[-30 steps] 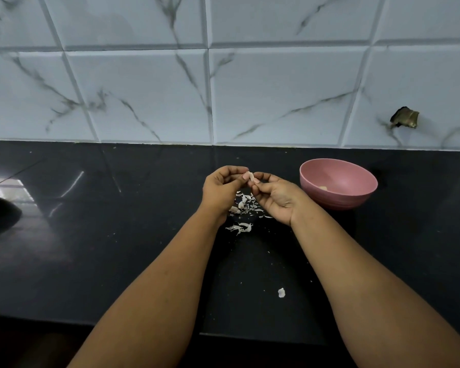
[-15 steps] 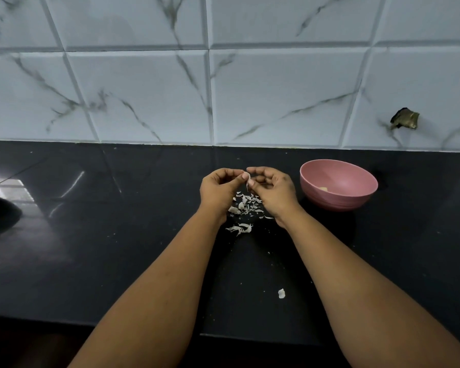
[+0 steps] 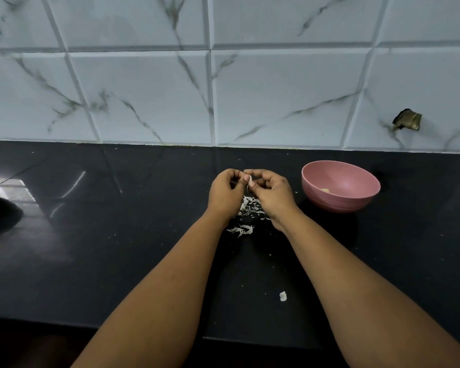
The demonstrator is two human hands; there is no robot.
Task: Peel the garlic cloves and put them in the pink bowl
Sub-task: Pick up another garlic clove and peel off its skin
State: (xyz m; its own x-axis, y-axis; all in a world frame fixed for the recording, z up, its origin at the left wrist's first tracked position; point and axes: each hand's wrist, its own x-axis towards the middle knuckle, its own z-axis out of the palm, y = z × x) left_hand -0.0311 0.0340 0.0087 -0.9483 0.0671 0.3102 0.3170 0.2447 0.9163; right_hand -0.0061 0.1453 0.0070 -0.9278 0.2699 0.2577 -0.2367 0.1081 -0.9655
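Both hands, left hand (image 3: pixel 225 191) and right hand (image 3: pixel 272 193), together pinch one garlic clove (image 3: pixel 247 178) beside the pink bowl (image 3: pixel 340 185).

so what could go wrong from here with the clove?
1. The garlic clove is pinched only at the fingertips of the left hand and right hand, above the counter; a slipped grip would likely drop it into the peel scraps.
2. The pink bowl sits off to the right, so a careless toss could miss its rim.
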